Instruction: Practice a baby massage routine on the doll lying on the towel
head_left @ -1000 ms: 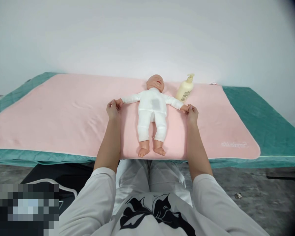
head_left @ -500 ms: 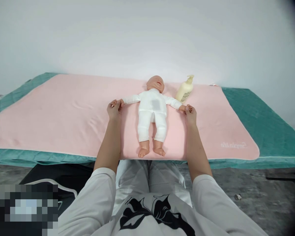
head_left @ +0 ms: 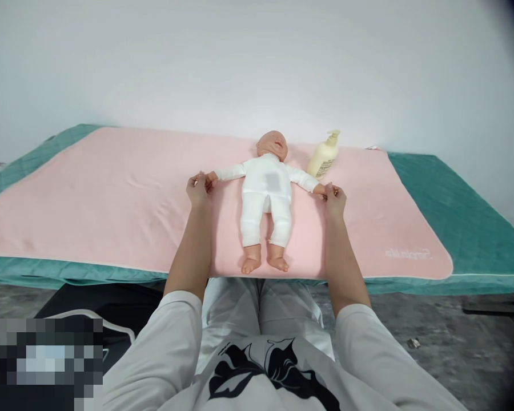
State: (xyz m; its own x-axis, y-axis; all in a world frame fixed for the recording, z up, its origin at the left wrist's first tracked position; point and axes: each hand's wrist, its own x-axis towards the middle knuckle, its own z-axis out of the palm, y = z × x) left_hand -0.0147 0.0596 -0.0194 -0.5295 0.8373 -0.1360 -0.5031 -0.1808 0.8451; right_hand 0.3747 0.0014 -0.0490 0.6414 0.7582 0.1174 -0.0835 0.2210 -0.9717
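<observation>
In the head view, your doll [head_left: 266, 185] lies on its back on the pink mat [head_left: 111, 194], in the middle of the frame. Its head is at the top, its bare feet point down at you, and its arms are spread wide. It has a white suit with a gray patch on the tummy.

Your left hand [head_left: 198, 189] is closed, with the fingers pinched on the doll's little hand at the left. Your right hand [head_left: 336, 201] is closed too, pinching the doll's other little hand at the right.

The one bottle [head_left: 323, 158] you have is pale yellow with a pump on top. It sits on the mat, right of the doll's head and above its arm, near but apart from your right hand. You can't see through its sides, so you can't tell what is in it or how full it is. There is small dark writing low on its front.

The mat lies over the green cover [head_left: 466, 220], which shows at the far left and right.
</observation>
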